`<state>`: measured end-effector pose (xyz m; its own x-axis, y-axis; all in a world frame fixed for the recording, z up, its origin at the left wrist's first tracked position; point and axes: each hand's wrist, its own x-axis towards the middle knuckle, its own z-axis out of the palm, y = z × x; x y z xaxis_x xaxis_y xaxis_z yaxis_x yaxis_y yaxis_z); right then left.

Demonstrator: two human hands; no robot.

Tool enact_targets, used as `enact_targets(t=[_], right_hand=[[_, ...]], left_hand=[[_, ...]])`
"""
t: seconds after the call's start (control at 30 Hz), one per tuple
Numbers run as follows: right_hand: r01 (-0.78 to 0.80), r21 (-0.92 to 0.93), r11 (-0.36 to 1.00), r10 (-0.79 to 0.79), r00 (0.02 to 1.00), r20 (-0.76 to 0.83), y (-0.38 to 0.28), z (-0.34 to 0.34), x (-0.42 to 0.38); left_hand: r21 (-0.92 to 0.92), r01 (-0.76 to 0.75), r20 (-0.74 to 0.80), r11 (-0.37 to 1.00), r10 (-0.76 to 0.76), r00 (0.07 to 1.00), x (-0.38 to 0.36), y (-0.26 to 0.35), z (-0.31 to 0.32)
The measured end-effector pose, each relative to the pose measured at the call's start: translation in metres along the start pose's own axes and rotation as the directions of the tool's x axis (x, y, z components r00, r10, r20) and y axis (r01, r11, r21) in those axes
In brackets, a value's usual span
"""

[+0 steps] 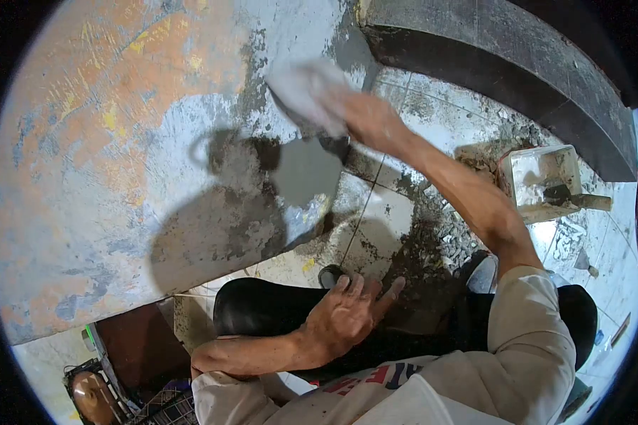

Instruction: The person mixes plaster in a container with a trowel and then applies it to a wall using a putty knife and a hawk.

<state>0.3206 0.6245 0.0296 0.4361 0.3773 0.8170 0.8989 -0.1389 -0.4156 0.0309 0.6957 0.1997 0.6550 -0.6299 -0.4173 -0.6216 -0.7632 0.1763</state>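
Observation:
My right hand [371, 120] is stretched forward and closed on a pale, flat thing [306, 92] smeared by motion; I cannot tell if it is a cloth or a flat tool. It overlaps the wall [106, 198], which is patched in orange, white and grey. Just below it shows a smooth grey filled patch [306, 170] with rough plaster around it. Close over my dark-clothed thigh [262, 308] is my left hand [344, 315], palm turned partly up, fingers apart, holding nothing.
On the tiled floor to the right stands a white tub [542, 177] with a handled tool [581, 201] across its rim. Plaster rubble [436, 237] lies by my shoe [482, 272]. A dark stone ledge [503, 53] curves along the back. A wire crate [170, 407] sits lower left.

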Motion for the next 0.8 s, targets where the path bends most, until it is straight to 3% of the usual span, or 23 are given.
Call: enact_targets(t=[0.07,0.1,0.13,0.2,0.23,0.3,0.4,0.5,0.57,0.7,0.77,0.8], right_hand=[[-0.046,0.042,0.998,0.029,0.941,0.336,0.001,-0.012,-0.052],[-0.039,0.039,0.999,0.024,0.941,0.337,0.006,-0.024,-0.060],[-0.120,-0.012,0.993,0.116,0.919,0.376,0.006,-0.036,-0.062],[-0.036,-0.100,0.994,0.060,0.964,0.257,0.016,-0.045,-0.046],[0.118,-0.162,0.980,-0.102,0.989,0.104,0.029,-0.051,-0.018],[0.176,-0.194,0.965,-0.184,0.983,-0.024,0.037,-0.063,0.037],[0.224,-0.225,0.948,-0.231,0.973,-0.003,0.036,-0.049,0.075],[0.194,-0.217,0.957,-0.155,0.971,0.183,0.045,-0.009,0.009],[0.067,-0.213,0.975,0.025,0.917,0.399,0.045,-0.017,-0.065],[0.141,-0.305,0.942,-0.002,0.910,0.415,0.058,-0.036,-0.095],[-0.071,-0.124,0.990,0.081,0.994,0.071,0.058,-0.051,-0.039],[-0.072,-0.125,0.989,0.081,0.994,0.068,0.050,-0.054,-0.011]], left_hand=[[0.046,0.014,0.051,0.999,-0.016,0.999,-0.002,0.003,0.001],[0.050,0.015,0.043,0.999,-0.017,0.999,-0.002,0.004,0.000],[0.034,0.013,-0.017,0.999,-0.012,1.000,-0.003,0.006,-0.002],[0.006,0.017,-0.071,1.000,-0.017,0.997,-0.005,0.007,0.000],[-0.041,0.007,-0.074,0.999,-0.010,0.997,-0.005,0.008,0.003],[-0.083,-0.005,-0.083,0.997,-0.002,0.997,-0.003,0.005,0.005],[-0.019,0.024,-0.017,1.000,-0.024,1.000,-0.001,0.002,0.003],[-0.026,0.065,-0.018,0.998,-0.065,0.998,-0.002,-0.002,0.002],[-0.076,0.048,0.017,0.996,-0.047,0.999,-0.004,-0.003,0.006],[-0.080,-0.004,0.001,0.997,0.004,1.000,-0.004,0.000,0.004],[-0.066,-0.038,-0.024,0.997,0.037,0.999,0.001,0.000,0.001],[-0.063,-0.040,-0.023,0.997,0.039,0.999,0.003,-0.001,0.000]])
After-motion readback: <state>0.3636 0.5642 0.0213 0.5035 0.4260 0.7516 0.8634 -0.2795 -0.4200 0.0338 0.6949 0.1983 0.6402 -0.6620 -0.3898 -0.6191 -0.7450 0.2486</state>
